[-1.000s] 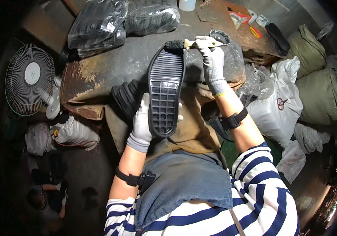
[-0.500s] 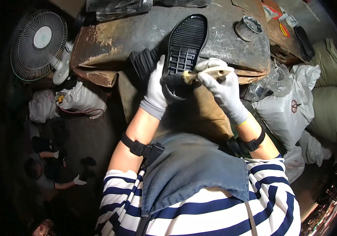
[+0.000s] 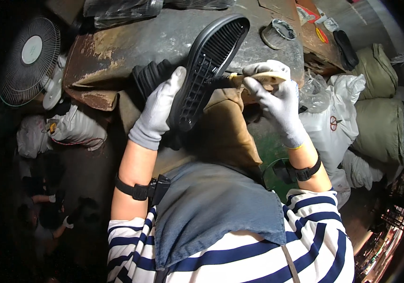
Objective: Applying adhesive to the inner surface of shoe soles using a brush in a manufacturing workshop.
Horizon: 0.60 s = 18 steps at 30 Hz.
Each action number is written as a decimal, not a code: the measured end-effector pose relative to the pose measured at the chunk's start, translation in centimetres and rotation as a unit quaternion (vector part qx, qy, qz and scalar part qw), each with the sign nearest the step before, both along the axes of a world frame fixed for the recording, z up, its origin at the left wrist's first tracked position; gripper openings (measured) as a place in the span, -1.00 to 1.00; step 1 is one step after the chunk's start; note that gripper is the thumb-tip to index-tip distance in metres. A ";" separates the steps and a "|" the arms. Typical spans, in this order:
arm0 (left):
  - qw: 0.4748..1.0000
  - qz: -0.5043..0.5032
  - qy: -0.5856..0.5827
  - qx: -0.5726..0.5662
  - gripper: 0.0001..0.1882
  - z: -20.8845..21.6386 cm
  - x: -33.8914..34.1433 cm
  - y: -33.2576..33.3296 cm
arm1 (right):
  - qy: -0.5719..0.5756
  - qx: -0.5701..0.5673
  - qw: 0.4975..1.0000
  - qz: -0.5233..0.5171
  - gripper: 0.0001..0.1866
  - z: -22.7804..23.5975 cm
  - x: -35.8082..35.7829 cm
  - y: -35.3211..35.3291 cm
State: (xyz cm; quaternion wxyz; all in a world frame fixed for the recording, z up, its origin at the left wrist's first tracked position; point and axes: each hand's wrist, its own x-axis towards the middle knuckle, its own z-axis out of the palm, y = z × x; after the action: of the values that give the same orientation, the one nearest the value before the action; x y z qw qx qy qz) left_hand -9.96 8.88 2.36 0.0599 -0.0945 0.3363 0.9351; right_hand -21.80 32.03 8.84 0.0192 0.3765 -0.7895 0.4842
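A: Going off the head view. Holding what in the left hand (image 3: pixel 157 111)?

B: Got a black sole (image 3: pixel 205 63) there, with the grip closed around its left edge. Can see the thumb on the outer wall, can't see the fingertips behind. Tilted, btw: wide end up and over to the right, narrow end down toward the apron (image 3: pixel 220 207). Ribbed up top, gridded lower down.

A: And wide or narrow in the right hand (image 3: pixel 277 104)?

B: Narrow, pinched on the pale handle of a brush (image 3: pixel 264 76). Dark bristles pointing left, right up at the sole's right edge, level with the grid. Can't tell about actual contact, tbh.

A: Lying on the surface (image 3: pixel 173 34), or held up?

B: Held up, around the near edge and overlapping it in view. Check out a black stack (image 3: pixel 146 78) just left of the sole, partly behind the left hand.

A: See more farther off?

B: Yep: a grubby can (image 3: pixel 272 37) on the surface beyond the right hand, a fan (image 3: pixel 32 49) off to the left, a white sack (image 3: pixel 329 115) and green sacks (image 3: pixel 380 127) to the right. Can make out a co-worker's gloved hand (image 3: pixel 68 222) down in the dark at lower left.
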 end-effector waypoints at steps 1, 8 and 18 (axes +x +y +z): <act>1.000 -0.001 -0.005 -0.018 -0.46 -0.1 0.1 0.0 | 0.006 -0.011 1.000 -0.021 -0.87 0.1 -0.7 0.1; 0.996 0.024 -0.032 0.079 -0.42 -1.9 1.3 1.6 | 0.304 0.027 0.948 -0.092 -0.92 0.8 -6.3 -0.7; 0.959 -0.054 -0.029 0.278 -0.32 -1.8 1.8 3.6 | 0.354 0.063 0.932 -0.055 -0.77 -0.9 -7.2 -1.0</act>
State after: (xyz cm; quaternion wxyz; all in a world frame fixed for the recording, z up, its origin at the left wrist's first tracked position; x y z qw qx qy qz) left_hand -8.12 12.52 0.60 0.1443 -0.0832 0.0661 0.9838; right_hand -28.95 31.02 7.98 0.3005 0.4798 -0.7798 0.2672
